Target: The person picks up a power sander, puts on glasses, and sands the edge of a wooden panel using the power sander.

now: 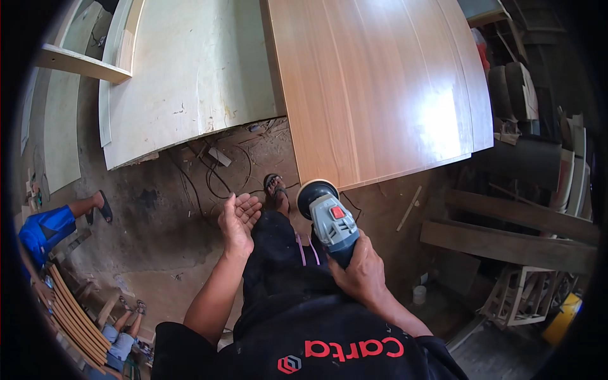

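A grey and dark power tool [335,225] with a red switch and a round pad is in my right hand [362,269], whose fingers wrap round its dark body. The pad [316,193] lies at the near left corner of a glossy wood-grain panel [373,95]; whether it touches the panel I cannot tell. My left hand [239,218] is raised palm up over the floor, left of the tool, with its fingers apart and nothing in it.
A pale board [190,76] lies left of the glossy panel. Cables [212,177] and scraps are on the floor [158,253]. Dark planks [500,244] lie at the right. Two other people, one in blue shorts [47,231], are at the lower left beside curved wooden strips [76,316].
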A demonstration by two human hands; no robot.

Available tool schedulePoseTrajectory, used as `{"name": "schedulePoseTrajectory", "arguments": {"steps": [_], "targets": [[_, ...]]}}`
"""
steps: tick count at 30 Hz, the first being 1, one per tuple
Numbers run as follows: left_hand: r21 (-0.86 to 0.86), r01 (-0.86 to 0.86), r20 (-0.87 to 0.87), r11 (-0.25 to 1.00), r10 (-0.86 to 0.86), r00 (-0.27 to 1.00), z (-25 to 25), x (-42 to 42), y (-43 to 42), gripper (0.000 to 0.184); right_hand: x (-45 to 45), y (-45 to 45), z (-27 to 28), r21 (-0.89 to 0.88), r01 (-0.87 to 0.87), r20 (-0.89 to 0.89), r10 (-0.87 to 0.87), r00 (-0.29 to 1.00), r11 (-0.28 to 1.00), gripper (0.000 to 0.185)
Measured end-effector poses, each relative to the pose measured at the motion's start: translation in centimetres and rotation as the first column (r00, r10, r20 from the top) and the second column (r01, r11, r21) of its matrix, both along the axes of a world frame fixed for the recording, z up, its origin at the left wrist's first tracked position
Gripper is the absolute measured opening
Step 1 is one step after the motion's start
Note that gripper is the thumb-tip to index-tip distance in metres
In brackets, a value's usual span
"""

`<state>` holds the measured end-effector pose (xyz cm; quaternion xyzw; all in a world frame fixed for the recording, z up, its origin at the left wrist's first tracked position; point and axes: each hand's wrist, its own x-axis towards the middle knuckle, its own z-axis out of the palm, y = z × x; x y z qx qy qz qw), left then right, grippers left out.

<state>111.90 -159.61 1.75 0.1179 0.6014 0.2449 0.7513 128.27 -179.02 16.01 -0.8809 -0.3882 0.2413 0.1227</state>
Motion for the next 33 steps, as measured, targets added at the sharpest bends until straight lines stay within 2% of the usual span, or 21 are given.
{"name": "schedulePoseTrajectory", "arguments": {"steps": [5,9,11,12,14,15,19,25,27,29,30,33], "targets": [[0.034,0.008,0.020,0.999,-0.008,1.000,0.5,0.6,-0.2,0.044,0.0,0.5,0.4,-0.066,0.039,-0.048,-0.042,0.998,0.997,0.069],[0.085,0.142,-0.019,0.986,-0.141,0.990,1.2,2.0,-0.5,0.042,1.3,-1.6,0.3,0.008,0.113,0.021,-0.113,0.993,0.994,0.070],[0.136,0.325,-0.076,0.936,-0.317,0.945,1.8,3.5,-0.8,0.038,1.9,-2.1,0.8,-0.002,0.153,0.019,-0.153,0.988,0.988,0.070],[0.135,0.327,-0.076,0.935,-0.319,0.945,1.2,4.3,-1.4,0.038,2.1,-2.3,1.3,-0.011,0.189,0.016,-0.189,0.982,0.982,0.069],[0.457,0.379,0.043,0.805,-0.445,0.894,-0.9,5.6,-2.9,0.035,2.4,-2.4,1.8,-0.027,0.258,0.014,-0.257,0.966,0.966,0.068],[0.459,0.379,0.043,0.804,-0.446,0.894,-0.5,6.0,-2.7,0.035,2.3,-2.4,1.7,-0.026,0.259,0.015,-0.258,0.966,0.966,0.068],[0.554,0.660,-0.235,0.506,-0.666,0.708,2.2,7.6,-1.3,0.036,1.6,-2.6,1.3,-0.030,0.208,-0.010,-0.209,0.978,0.978,0.068],[0.444,0.699,-0.083,0.560,-0.751,0.655,-1.0,5.4,-0.2,0.045,1.4,-1.4,0.7,0.013,0.108,-0.022,-0.108,0.994,0.994,0.070],[0.352,0.564,0.194,0.747,-0.648,0.737,-1.2,5.3,0.0,0.054,1.2,-0.6,0.6,-0.007,0.073,-0.036,-0.073,0.997,0.997,0.070],[0.196,0.424,0.441,0.884,-0.466,0.767,-1.3,5.2,0.2,0.064,0.8,0.1,0.6,-0.030,0.039,-0.052,-0.041,0.998,0.999,0.069],[0.194,0.423,0.440,0.885,-0.464,0.769,-1.4,5.2,0.2,0.064,0.6,0.4,0.5,-0.032,0.037,-0.054,-0.039,0.998,0.999,0.069],[0.079,0.399,0.522,0.914,-0.379,0.764,-1.7,5.6,0.3,0.081,0.1,1.1,0.4,-0.054,0.036,-0.048,-0.038,0.998,0.998,0.070]]}}
